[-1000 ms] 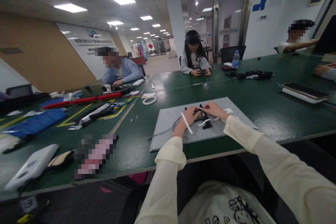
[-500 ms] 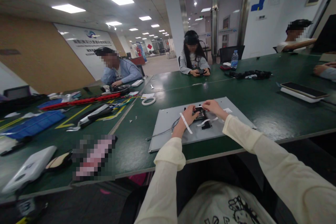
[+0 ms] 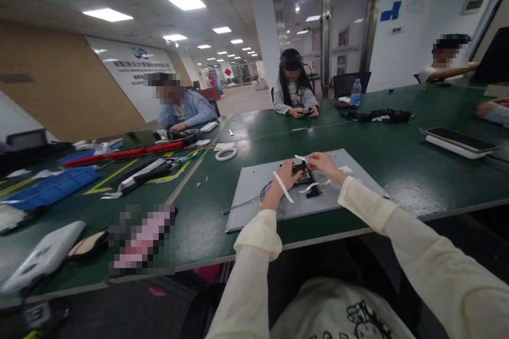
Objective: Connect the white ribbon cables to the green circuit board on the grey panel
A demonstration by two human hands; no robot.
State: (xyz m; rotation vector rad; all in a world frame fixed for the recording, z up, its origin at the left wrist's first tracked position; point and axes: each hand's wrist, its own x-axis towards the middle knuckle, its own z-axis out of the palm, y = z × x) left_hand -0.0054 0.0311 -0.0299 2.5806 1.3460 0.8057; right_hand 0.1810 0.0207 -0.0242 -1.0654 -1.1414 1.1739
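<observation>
A grey metal panel (image 3: 254,190) lies flat on the green table in front of me. A small black component (image 3: 301,171) sits near its far middle. My left hand (image 3: 283,176) is closed on the component's left side, with a white strip (image 3: 283,187) hanging across the fingers. My right hand (image 3: 320,162) pinches a white strip (image 3: 300,158) over the component's top. Another white strip (image 3: 314,186) and a small black piece (image 3: 313,192) lie on the panel just in front of the hands. A thin grey cable (image 3: 248,201) trails off the panel's left side.
A roll of white tape (image 3: 226,153) lies beyond the panel on the left. A phone on a white box (image 3: 459,141) sits at right. Blue trays (image 3: 51,188), a red bar (image 3: 125,152) and loose parts cover the left table. Three people sit at the far sides, one behind a water bottle (image 3: 356,92).
Both hands stay at the black component with only small shifts. My right hand has pulled the white strip up over the component's top. The view tilted slightly.
</observation>
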